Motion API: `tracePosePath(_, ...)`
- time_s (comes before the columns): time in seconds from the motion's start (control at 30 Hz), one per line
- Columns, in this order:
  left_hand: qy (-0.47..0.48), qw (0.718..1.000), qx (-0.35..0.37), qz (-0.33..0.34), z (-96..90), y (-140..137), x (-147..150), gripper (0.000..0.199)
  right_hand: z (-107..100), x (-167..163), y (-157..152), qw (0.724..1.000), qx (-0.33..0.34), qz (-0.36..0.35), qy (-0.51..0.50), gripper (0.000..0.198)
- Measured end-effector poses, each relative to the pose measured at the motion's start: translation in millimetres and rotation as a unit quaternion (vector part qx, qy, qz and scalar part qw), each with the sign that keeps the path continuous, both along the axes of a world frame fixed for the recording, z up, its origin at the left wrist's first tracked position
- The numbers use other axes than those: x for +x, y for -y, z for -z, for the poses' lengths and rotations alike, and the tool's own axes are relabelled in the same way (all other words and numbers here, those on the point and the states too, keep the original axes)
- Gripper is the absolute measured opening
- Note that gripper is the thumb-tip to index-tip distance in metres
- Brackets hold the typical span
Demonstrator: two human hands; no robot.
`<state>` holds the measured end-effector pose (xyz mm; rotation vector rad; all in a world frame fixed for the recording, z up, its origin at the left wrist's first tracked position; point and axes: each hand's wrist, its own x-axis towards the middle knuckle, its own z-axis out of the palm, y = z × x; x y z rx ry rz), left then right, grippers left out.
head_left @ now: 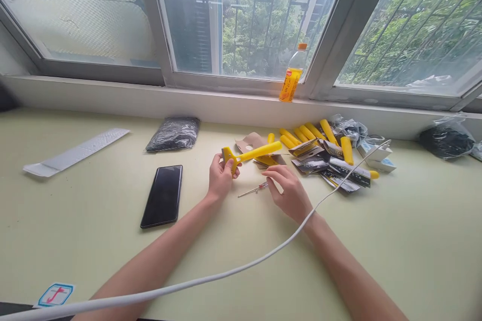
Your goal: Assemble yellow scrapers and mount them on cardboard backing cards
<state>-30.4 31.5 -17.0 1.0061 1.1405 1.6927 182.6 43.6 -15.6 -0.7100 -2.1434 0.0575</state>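
Note:
My left hand (221, 176) is closed around the head of a yellow scraper (259, 151), whose long handle points right and slightly upward. To the right, my right hand (288, 190) hovers over the table with its thumb and fingers apart and curved. A small screwdriver (253, 190) lies on the table beside my right thumb, its metal shaft pointing left and its reddish clear handle partly behind the fingers. Whether the thumb touches that handle is hard to make out. Behind my hands is a brown cardboard piece (250, 141).
Several yellow-handled scrapers (329, 132) and printed cards (311, 163) are heaped at the back right. A white cable (241, 270) crosses in front of my forearms. Left are a phone (161, 195), a grey plastic packet (175, 133) and a silvery strip (79, 151). A bottle (291, 79) stands on the sill.

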Motion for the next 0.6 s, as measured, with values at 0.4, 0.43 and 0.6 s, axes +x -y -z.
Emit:
tracePosePath(0.4,-0.011,1.0,-0.003,-0.007,2.2,-4.4,-6.0,0.017,14.0,6.7,-16.8,0.982,-0.106,0.027,0.154,0.014)
tracePosePath(0.43,-0.011,1.0,-0.003,-0.006,2.4,-4.6,-6.6,0.017,13.6,6.2,-17.4,0.983,-0.106,0.025,0.148,0.013)
tracePosePath(0.6,-0.018,1.0,-0.009,-0.02,4.7,-6.8,-9.8,0.022,4.8,7.0,-14.1,0.996,-0.07,0.005,0.057,0.009)
